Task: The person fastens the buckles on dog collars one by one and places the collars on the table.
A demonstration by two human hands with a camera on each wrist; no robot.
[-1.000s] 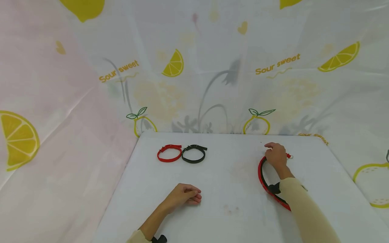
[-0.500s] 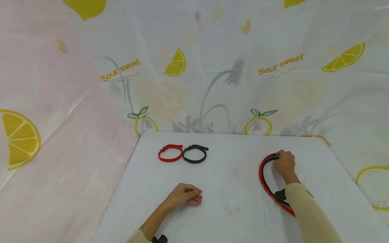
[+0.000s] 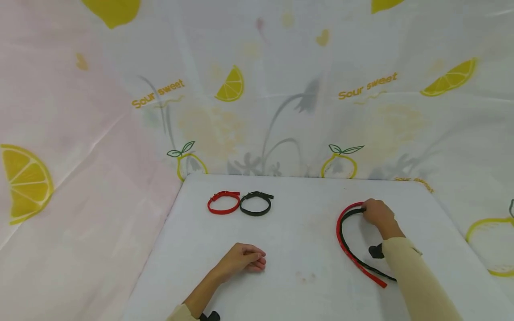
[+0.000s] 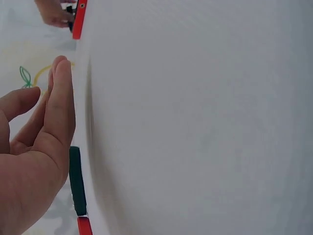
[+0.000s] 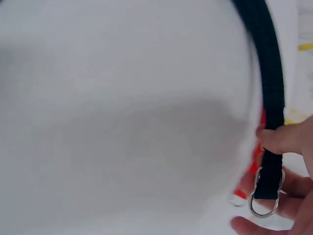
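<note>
At the right of the table, my right hand (image 3: 379, 217) grips one end of a black collar strap (image 3: 341, 232) and a red collar strap (image 3: 376, 280) together. Both straps curve round to the left and back toward me, side by side. In the right wrist view the thumb presses on the black strap (image 5: 270, 73), near its metal D-ring (image 5: 264, 216); the red strap (image 5: 254, 164) shows behind it, against the fingers. My left hand (image 3: 242, 259) stays at the middle-left of the table, fingers relaxed, holding nothing. The left wrist view shows this left hand (image 4: 46, 137) side-on.
A red buckled collar (image 3: 223, 212) and a black buckled collar (image 3: 256, 214), each closed into a loop, lie side by side at the back left. The white table (image 3: 297, 240) ends at a lemon-printed cloth (image 3: 281, 111) behind.
My right hand has come from over the far end of the straps to grip them and drawn slightly toward me. The straps' curve has shifted, uncovering the red near end. The left hand stays put.
</note>
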